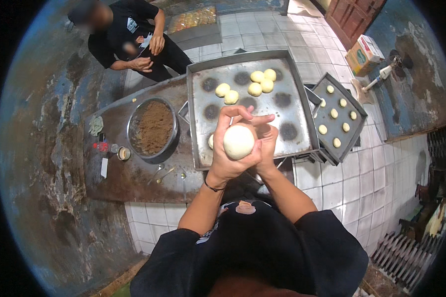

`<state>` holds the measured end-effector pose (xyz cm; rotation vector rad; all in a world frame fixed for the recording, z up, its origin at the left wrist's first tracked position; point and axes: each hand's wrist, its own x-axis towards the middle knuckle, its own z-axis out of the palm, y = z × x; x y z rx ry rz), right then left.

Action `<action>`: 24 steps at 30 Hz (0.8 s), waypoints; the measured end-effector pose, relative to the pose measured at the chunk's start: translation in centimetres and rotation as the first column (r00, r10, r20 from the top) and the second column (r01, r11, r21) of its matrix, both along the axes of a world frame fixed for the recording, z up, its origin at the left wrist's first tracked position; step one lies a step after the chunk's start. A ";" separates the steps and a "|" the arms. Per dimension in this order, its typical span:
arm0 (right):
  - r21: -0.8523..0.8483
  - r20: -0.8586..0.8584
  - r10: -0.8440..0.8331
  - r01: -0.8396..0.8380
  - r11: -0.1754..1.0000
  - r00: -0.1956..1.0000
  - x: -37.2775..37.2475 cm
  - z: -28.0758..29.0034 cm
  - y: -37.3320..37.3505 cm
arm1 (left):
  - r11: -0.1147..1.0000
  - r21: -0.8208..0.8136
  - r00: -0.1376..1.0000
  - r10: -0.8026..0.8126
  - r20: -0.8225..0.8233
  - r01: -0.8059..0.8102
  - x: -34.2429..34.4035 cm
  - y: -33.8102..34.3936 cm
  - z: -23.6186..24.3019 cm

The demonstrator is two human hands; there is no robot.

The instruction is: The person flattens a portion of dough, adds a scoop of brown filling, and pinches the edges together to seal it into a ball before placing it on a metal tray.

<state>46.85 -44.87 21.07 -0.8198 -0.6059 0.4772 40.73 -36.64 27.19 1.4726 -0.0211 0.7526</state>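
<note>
My left hand (225, 163), with a bracelet at the wrist, is closed round a large pale dough ball (238, 142) in front of me. My right hand (265, 146) is pressed in behind it against the ball, one finger stretched out and the others partly hidden. Both are over the near part of a square metal tray (297, 104) with dark round patches. Small dough balls (256, 76) sit on the tray in clusters, and another is partly hidden by my left hand.
A bowl of brown crumbly filling (151, 126), a red-capped bottle (101, 147), a small cup (123, 153) and spoons share the worn table (109, 183). At right are a lower tray (359, 123) of small dough balls and a carton (364, 54). A person (109, 37) stands at back left.
</note>
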 end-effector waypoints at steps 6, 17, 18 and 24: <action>-0.261 0.149 0.236 -0.192 0.946 0.960 3.4 1.7 -2.8 | 0.996 0.061 0.996 -0.071 0.051 0.068 0.5 0.9 -0.7; -0.731 0.533 0.227 0.309 0.609 0.815 10.1 3.2 -9.3 | 0.955 0.266 0.944 -0.035 -0.327 0.128 9.0 -2.2 -10.5; -0.734 0.520 0.237 0.288 0.615 0.820 11.0 1.7 -9.6 | 0.939 0.315 0.933 -0.017 -0.361 0.139 9.6 -2.5 -11.9; -0.845 0.527 0.554 0.327 0.423 0.644 16.7 -6.5 -11.7 | 0.904 0.407 0.849 0.108 -0.517 0.133 6.3 0.2 -13.3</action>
